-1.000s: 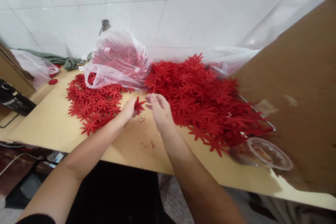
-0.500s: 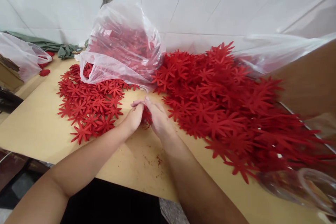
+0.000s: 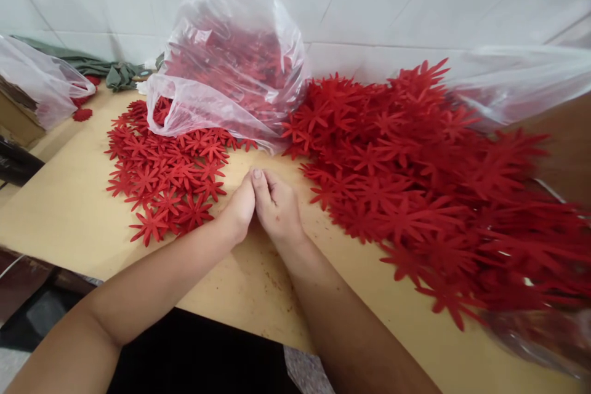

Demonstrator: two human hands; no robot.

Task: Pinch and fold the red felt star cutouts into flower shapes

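My left hand (image 3: 240, 204) and my right hand (image 3: 278, 208) are pressed together above the table, fingers closed and thumbs side by side. A crumpled red piece showed between the palms a moment ago; now the hands hide it. To the left lies a spread of red flower-shaped cutouts (image 3: 161, 175), each with several narrow petals. A larger, deeper heap of the same red cutouts (image 3: 383, 178) fills the right side. Behind the hands stands a clear plastic bag (image 3: 231, 68) stuffed with more red pieces.
The pale wooden table (image 3: 60, 197) has small red crumbs near my right forearm. Another plastic bag (image 3: 39, 83) and green cloth (image 3: 120, 77) lie at the back left. Clear plastic (image 3: 521, 83) covers the far right by a brown box. A tiled wall (image 3: 369, 0) closes the back.
My hands have closed more tightly together, the right fingers curling in, and the red piece between them has gone out of sight. The view has shifted slightly.
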